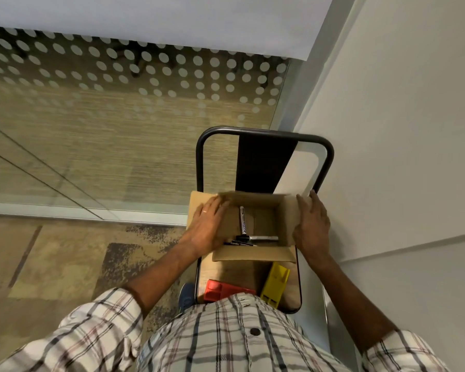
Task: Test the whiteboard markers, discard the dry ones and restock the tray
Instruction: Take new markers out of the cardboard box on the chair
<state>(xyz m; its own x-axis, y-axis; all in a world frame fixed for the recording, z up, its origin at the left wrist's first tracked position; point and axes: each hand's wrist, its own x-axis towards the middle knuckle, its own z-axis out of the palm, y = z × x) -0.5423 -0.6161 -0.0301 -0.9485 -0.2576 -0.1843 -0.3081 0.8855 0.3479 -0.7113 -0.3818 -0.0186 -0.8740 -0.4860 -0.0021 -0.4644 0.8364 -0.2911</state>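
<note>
Beyond my checked shirt, my left hand and right hand press straight-fingered, gripping nothing, on the side flaps of the brown cardboard box; silver-and-black whiteboard markers lie inside, nearer my left.

One cardboard box — three markers inside; one red plastic piece, one yellow plastic piece, one metal frame.

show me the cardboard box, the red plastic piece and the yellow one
cardboard box [253, 255]: head view, on its near flap
red plastic piece [226, 289]: head view, middle of its top face
yellow plastic piece [275, 281]: head view, middle of its top face
</note>
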